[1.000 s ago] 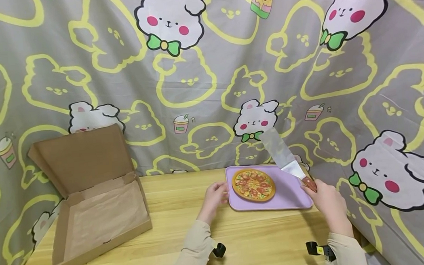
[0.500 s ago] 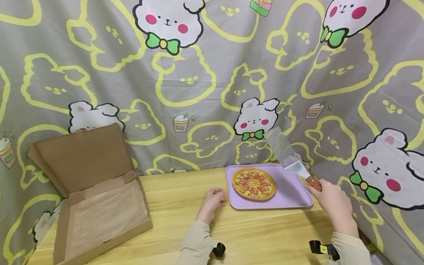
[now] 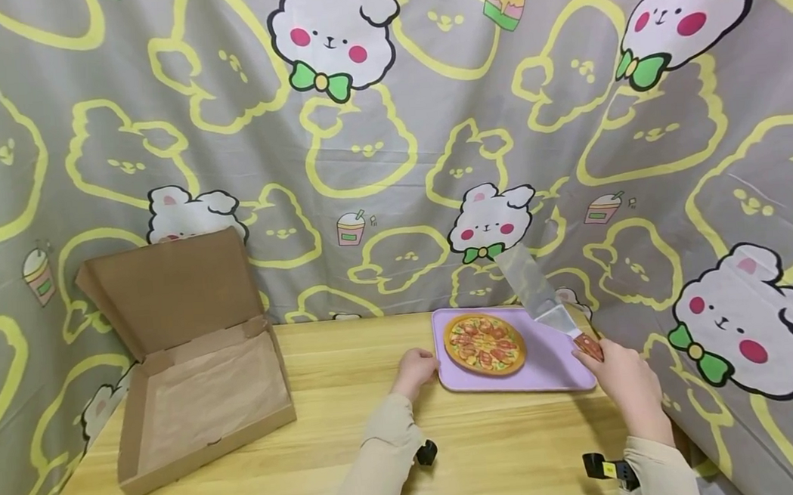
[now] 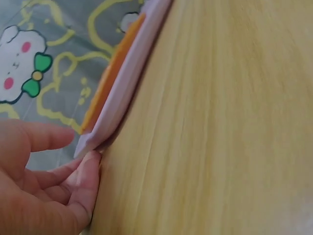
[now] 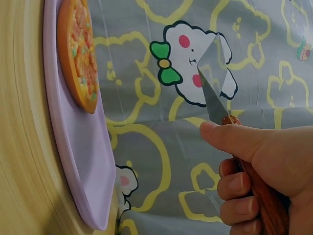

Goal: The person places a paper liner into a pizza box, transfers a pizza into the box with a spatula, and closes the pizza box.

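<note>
Fingers (image 5: 239, 208) of the right hand (image 3: 628, 385) curl round a spatula (image 3: 554, 316), blade tilted up; the left hand (image 3: 417, 369), thumb parted from fingers, touches the purple tray (image 3: 559, 368). There lies the pizza (image 3: 486, 345); across the desk (image 3: 355, 348) sits an open carton (image 3: 211, 395).
</note>
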A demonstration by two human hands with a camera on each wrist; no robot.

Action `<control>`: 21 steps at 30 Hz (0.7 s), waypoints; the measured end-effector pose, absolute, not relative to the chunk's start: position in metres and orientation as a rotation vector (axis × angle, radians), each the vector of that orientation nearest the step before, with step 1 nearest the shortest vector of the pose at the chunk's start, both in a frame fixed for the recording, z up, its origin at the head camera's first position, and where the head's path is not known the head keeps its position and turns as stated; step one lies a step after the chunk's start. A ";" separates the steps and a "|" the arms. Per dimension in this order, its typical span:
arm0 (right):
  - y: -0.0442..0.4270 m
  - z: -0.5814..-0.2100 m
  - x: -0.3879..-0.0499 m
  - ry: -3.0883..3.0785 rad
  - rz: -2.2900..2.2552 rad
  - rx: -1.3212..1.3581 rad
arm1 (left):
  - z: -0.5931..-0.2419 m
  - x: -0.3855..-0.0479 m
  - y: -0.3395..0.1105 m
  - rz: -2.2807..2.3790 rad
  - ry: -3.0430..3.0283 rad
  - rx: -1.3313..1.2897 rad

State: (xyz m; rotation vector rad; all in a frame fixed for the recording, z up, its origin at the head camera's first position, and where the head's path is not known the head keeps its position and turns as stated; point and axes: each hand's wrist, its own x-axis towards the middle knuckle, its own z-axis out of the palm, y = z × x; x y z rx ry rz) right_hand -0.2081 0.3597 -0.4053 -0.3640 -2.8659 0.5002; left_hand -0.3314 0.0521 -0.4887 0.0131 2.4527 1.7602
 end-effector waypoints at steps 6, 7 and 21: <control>0.356 -0.407 -0.208 -2.880 0.517 -0.354 | -0.486 -0.333 0.059 1.603 2.643 0.012; 0.356 -0.406 -0.208 -2.889 0.521 -0.354 | -0.486 -0.333 0.060 1.586 2.657 0.017; 0.367 -0.382 -0.202 -2.921 0.437 -0.239 | -0.483 -0.332 0.060 1.656 2.500 -0.034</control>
